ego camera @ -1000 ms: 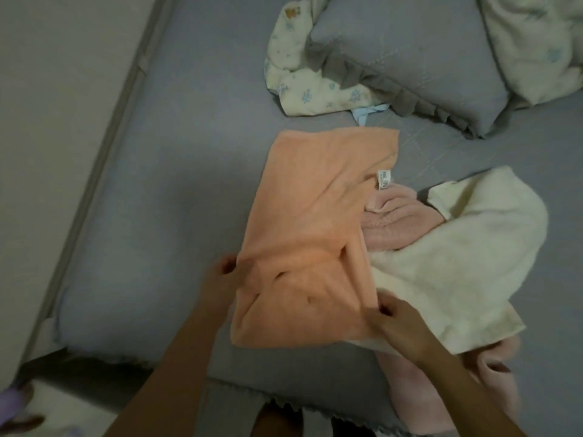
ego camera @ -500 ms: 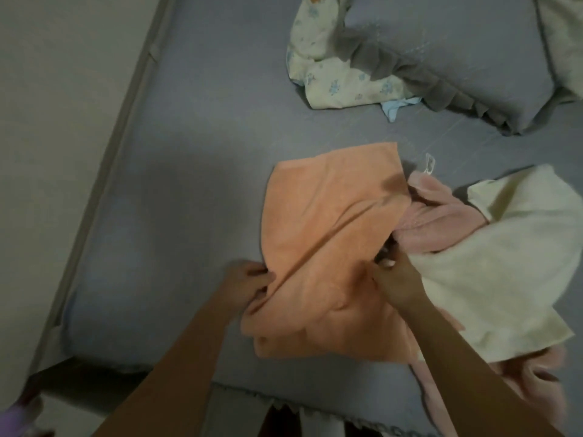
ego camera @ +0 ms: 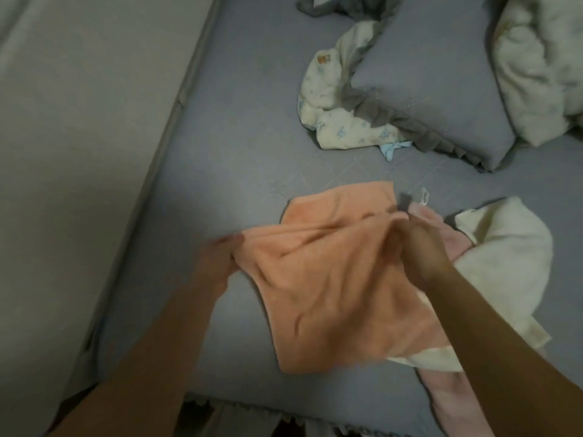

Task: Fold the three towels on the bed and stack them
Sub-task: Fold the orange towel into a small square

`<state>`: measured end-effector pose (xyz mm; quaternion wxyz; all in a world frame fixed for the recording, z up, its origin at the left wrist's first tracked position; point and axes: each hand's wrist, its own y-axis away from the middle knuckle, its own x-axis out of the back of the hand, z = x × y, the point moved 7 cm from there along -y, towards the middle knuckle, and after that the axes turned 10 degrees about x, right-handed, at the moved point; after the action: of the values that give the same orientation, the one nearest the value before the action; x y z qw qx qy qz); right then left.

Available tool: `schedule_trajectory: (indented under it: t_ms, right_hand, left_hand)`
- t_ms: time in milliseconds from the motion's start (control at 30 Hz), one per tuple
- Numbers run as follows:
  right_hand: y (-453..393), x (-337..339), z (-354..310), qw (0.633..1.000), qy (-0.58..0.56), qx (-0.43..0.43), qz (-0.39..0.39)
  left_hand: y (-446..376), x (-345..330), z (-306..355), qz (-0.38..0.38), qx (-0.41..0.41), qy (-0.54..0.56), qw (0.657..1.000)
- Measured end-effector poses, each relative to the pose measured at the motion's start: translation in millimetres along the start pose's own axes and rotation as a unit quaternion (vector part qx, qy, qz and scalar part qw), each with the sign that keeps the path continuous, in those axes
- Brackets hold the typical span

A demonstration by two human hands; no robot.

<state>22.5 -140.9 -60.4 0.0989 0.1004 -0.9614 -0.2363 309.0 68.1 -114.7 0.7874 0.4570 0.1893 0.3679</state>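
An orange towel (ego camera: 331, 288) lies rumpled on the grey bed (ego camera: 239, 146), its near half lifted and carried toward the far edge. My left hand (ego camera: 220, 260) grips its left edge. My right hand (ego camera: 419, 244) pinches its right edge, close to the far corner. A cream towel (ego camera: 504, 266) lies crumpled to the right, partly under the orange one. A pink towel (ego camera: 454, 402) sticks out below the cream one near the bed's front edge, and a bit of it shows behind my right hand.
A grey frilled pillow (ego camera: 441, 89) lies at the back right on a printed cream cloth (ego camera: 334, 121). A pale duvet (ego camera: 542, 58) fills the far right corner. A wall (ego camera: 79, 121) runs along the bed's left side.
Both hands have carried the orange towel's near edge up and away from me, toward its far edge. The camera has tilted, so the pillow sits lower in view.
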Motion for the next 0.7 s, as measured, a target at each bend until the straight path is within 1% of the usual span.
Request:
schedule_trajectory:
  t_ms: [67,100,167,233,333,400,433,467,500,567,600,633,700]
  right_hand:
    - [-1,-13,-68,0.995,-0.072,0.043,-0.045]
    - [6,-21,-103,0.985,-0.134,0.065,-0.086]
    - [27,-29,-170,0.951,-0.243,0.117,-0.151]
    - [44,-21,-211,0.94,-0.268,0.155,-0.143]
    - [56,8,-236,0.951,-0.222,0.202,-0.08]
    - [62,22,-239,0.943,-0.231,0.228,-0.071]
    - [67,25,-235,0.936,-0.24,0.24,-0.089]
    - [74,26,-226,0.934,-0.226,0.251,-0.115]
    - [79,28,-211,0.939,-0.189,0.254,-0.136]
    - [84,33,-165,0.956,-0.066,0.239,-0.158]
    - [82,37,-135,0.961,0.004,0.223,-0.163]
    - [80,42,-101,0.963,0.073,0.201,-0.166]
    - [75,52,-27,0.95,0.199,0.154,-0.185]
  left_hand:
    - [19,1,73,0.012,-0.064,0.046,0.997]
    - [36,1,107,0.013,-0.096,0.073,0.993]
    - [80,3,165,-0.015,-0.167,0.137,0.976]
    - [131,6,207,-0.047,-0.251,0.173,0.951]
    - [196,22,232,-0.082,-0.341,0.212,0.912]
    - [221,37,223,-0.063,-0.374,0.234,0.895]
    - [228,44,211,-0.038,-0.385,0.231,0.893]
    - [230,48,194,-0.003,-0.382,0.212,0.9]
    - [226,50,171,0.035,-0.361,0.177,0.915]
    - [202,52,110,0.104,-0.272,0.086,0.953]
    - [186,54,76,0.133,-0.228,0.036,0.964]
    - [169,58,41,0.152,-0.195,-0.006,0.969]
    - [136,68,-28,0.172,-0.131,-0.068,0.974]
